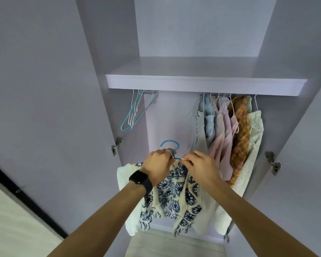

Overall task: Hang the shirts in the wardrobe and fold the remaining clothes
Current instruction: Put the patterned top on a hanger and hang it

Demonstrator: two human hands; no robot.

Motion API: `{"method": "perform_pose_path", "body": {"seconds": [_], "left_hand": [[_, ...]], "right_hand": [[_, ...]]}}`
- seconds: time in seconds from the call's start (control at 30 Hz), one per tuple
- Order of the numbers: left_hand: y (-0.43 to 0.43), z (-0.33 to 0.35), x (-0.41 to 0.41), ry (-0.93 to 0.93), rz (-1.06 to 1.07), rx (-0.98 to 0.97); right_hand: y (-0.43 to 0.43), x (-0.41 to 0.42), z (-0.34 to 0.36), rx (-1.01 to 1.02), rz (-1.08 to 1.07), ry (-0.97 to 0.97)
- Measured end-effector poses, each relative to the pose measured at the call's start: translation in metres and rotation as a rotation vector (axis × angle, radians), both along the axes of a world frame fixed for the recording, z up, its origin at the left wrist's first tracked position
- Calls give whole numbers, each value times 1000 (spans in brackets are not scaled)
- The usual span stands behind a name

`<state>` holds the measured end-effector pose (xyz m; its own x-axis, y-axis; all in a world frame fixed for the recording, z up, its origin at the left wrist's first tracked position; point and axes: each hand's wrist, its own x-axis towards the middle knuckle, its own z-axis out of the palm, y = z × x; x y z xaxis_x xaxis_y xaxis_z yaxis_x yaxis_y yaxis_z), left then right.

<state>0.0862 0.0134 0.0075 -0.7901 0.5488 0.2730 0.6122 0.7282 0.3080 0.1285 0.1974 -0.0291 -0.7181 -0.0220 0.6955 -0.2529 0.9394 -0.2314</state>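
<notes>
At the left of the wardrobe, empty hangers (135, 112) are dangling under the shelf (206, 83); the left hand (158, 164), wearing a dark watch (140, 178), is gripping the neck of the blue hanger (170, 143) just below its hook, fingers curled round the wire; the patterned shirt (174, 197) is hanging from that hanger in front of the open wardrobe, well below the shelf and not yet hung inside; the right hand (202, 166) is pinching what looks like a pale edge of the shirt at the hanger's shoulder; further right, hung garments (230, 130) are crowding the space under the shelf. The likely risk is the shirt sliding off one shoulder if the pinch is released before the fabric is seated, or the hook snagging the neighbouring clothes on the way up; no brand, label or writing is showing legibly, and the watch face is dark.
</notes>
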Motion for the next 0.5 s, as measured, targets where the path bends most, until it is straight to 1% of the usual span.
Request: {"method": "perform_pose_path", "body": {"seconds": [0.07, 0.17, 0.27, 0.37, 0.43, 0.5], "left_hand": [[4, 0, 3, 4, 17, 30], [4, -5, 7, 30, 47, 10], [7, -6, 9, -1, 41, 33], [11, -1, 8, -10, 22, 58], [9, 2, 6, -1, 23, 60], [4, 2, 3, 22, 24, 39]], "right_hand": [[0, 0, -2, -37, -1, 9], [-1, 3, -5, -56, 34, 13], [-6, 5, -8, -74, 71, 36], [-14, 7, -7, -200, 42, 65], [-19, 12, -5, -259, 53, 44], [-17, 18, -1, -275, 110, -8]]}}
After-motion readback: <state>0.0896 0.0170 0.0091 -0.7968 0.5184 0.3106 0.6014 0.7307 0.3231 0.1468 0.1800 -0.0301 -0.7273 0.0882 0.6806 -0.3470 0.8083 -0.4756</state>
